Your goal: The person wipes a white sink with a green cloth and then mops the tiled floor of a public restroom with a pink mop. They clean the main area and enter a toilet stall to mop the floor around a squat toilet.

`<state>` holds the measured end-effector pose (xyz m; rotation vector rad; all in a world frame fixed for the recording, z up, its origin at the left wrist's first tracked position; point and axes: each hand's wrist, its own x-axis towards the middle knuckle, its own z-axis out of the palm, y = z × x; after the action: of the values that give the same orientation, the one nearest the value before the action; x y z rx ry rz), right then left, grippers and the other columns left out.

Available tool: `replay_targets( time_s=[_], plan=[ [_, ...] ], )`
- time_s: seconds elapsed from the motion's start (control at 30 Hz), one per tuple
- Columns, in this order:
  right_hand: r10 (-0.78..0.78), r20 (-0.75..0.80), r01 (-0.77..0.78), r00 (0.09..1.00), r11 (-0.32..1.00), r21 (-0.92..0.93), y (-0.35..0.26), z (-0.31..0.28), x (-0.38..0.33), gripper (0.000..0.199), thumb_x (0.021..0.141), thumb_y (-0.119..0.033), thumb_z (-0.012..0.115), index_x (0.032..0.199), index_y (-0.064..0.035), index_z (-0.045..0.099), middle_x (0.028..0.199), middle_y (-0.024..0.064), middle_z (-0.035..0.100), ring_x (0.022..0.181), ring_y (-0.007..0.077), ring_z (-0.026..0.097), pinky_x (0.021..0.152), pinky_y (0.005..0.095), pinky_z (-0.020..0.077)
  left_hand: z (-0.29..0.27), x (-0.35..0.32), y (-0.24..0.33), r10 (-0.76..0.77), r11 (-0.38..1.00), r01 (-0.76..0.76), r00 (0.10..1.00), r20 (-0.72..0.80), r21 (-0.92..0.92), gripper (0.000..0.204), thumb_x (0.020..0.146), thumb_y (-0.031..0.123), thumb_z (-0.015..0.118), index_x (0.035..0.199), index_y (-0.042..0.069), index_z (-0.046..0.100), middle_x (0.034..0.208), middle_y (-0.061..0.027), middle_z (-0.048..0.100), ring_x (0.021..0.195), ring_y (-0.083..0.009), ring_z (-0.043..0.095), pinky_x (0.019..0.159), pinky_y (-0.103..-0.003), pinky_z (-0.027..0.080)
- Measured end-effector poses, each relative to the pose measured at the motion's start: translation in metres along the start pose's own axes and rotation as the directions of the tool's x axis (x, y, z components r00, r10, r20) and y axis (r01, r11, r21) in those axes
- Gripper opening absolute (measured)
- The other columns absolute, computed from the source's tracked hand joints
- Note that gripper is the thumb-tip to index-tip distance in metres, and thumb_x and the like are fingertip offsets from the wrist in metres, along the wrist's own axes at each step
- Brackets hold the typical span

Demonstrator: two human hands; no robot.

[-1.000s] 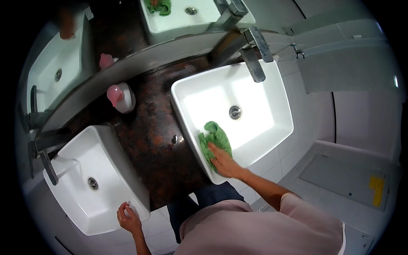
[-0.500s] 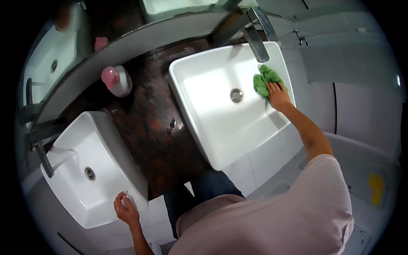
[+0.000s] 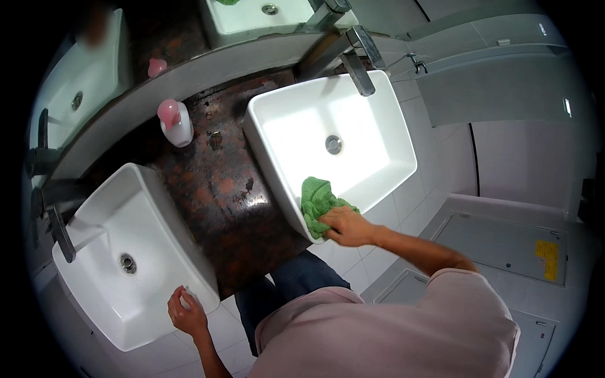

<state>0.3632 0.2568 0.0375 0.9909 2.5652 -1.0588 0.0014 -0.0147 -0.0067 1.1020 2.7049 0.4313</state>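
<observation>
Right hand (image 3: pixel 348 227) clutches the cloth (image 3: pixel 317 196), bunched ahead-left of it at the sink's (image 3: pixel 372 167) near corner; left hand (image 3: pixel 188 314), loosely half-open, sits well apart.

Dark red-brown mottled stone countertop (image 3: pixel 211 233), glossy, ahead of and between left hand (image 3: pixel 188 312) and right hand (image 3: pixel 346 227). Set on it: white rectangular ceramic basin (image 3: pixel 362 167) by the right hand; second glossy white ceramic basin (image 3: pixel 151 264) by the left; upright white rounded bottle with pink top (image 3: pixel 180 129), beyond both hands; dark wet-looking patches (image 3: pixel 214 140).
</observation>
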Motion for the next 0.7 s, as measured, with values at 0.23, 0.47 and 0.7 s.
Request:
replay_targets(
  time_s=[0.23, 0.47, 0.7],
  plan=[
    [0.676, 0.142, -0.351, 0.723, 0.537, -0.767, 0.222, -0.097, -0.034, 0.022, 0.079, -0.022, 0.056, 0.091, -0.0066, 0.066, 0.099, 0.0101, 0.063, 0.094, 0.0277, 0.057, 0.084, 0.043, 0.0435, 0.0, 0.001, 0.002, -0.087, 0.996, 0.086, 0.996, 0.037, 0.011, 0.013, 0.088, 0.016, 0.054, 0.092, 0.008, 0.064, 0.088, -0.0059, 0.064, 0.084, -0.026, 0.06, 0.074, -0.038, 0.047],
    [0.022, -0.189, -0.186, 0.982, 0.308, -0.933, 0.287, -0.124, 0.032, 0.044, 0.082, -0.012, 0.049, 0.125, -0.0066, 0.051, 0.129, 0.0049, 0.047, 0.125, 0.0204, 0.037, 0.113, 0.0434, 0.0156, -0.003, 0.002, 0.005, -0.198, 0.98, 0.199, 0.978, 0.07, 0.002, 0.013, 0.085, 0.015, 0.054, 0.091, 0.008, 0.063, 0.084, -0.0064, 0.063, 0.082, -0.0264, 0.059, 0.072, -0.038, 0.046],
    [0.058, -0.506, -0.447, 0.861, 0.564, -0.695, 0.288, -0.116, 0.072, 0.034, 0.078, -0.013, 0.052, 0.109, -0.0008, 0.058, 0.112, 0.0127, 0.053, 0.101, 0.0278, 0.049, 0.088, 0.0412, 0.0382, 0.001, 0.001, 0.011, -0.224, 0.973, 0.23, 0.965, 0.137, -0.034, 0.015, 0.086, 0.017, 0.054, 0.093, 0.008, 0.064, 0.084, -0.0075, 0.063, 0.082, -0.024, 0.061, 0.073, -0.036, 0.047]
  ],
)
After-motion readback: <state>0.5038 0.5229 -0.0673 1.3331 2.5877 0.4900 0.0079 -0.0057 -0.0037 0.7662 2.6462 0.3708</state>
